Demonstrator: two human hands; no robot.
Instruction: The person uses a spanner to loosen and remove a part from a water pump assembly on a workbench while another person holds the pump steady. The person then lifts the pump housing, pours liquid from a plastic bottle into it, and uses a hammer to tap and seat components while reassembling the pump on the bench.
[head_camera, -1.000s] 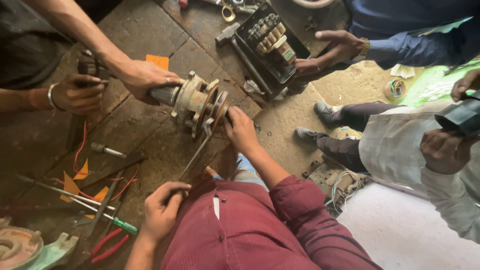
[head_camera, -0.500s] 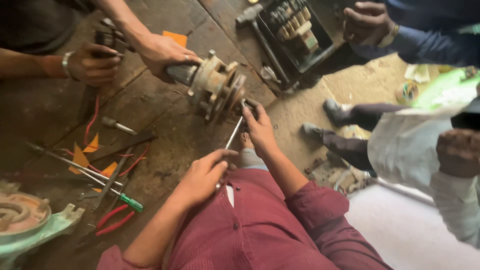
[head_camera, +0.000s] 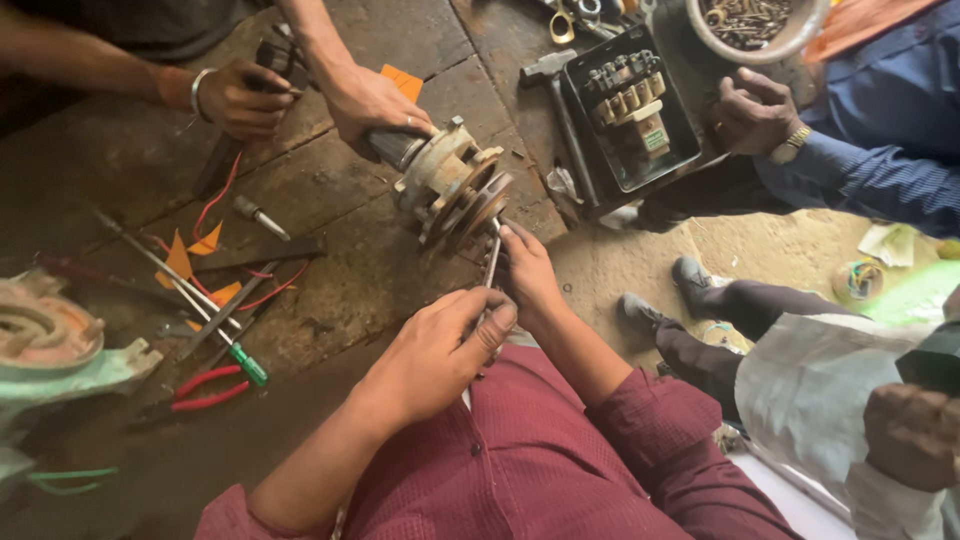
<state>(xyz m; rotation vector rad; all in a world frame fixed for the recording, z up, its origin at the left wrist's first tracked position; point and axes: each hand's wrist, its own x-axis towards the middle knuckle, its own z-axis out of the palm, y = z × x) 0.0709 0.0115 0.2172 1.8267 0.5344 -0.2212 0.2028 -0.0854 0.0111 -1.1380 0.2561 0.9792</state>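
Note:
My left hand (head_camera: 440, 345) grips the lower end of a thin metal rod tool (head_camera: 491, 262). Its tip reaches up into a rusty round motor part (head_camera: 455, 190) that lies on the dark wooden bench. My right hand (head_camera: 527, 270) is closed around the upper part of the same rod, just under the motor part. Another person's hand (head_camera: 368, 100) holds the motor part's shaft end from the far side. That person's other hand (head_camera: 240, 95) grips a dark tool. My maroon sleeves fill the bottom of the view.
Screwdrivers, one green-handled (head_camera: 245, 365), red-handled pliers (head_camera: 205, 390) and orange scraps (head_camera: 180, 260) lie at the left. A black box of electrical parts (head_camera: 630, 105) and a hammer (head_camera: 555, 95) sit at the back right. A person in blue (head_camera: 860, 170) and a seated person (head_camera: 800, 390) are at the right.
My left hand has come up off my lap and taken hold of the rod's lower end. My right hand stays at the motor part. The view has shifted slightly.

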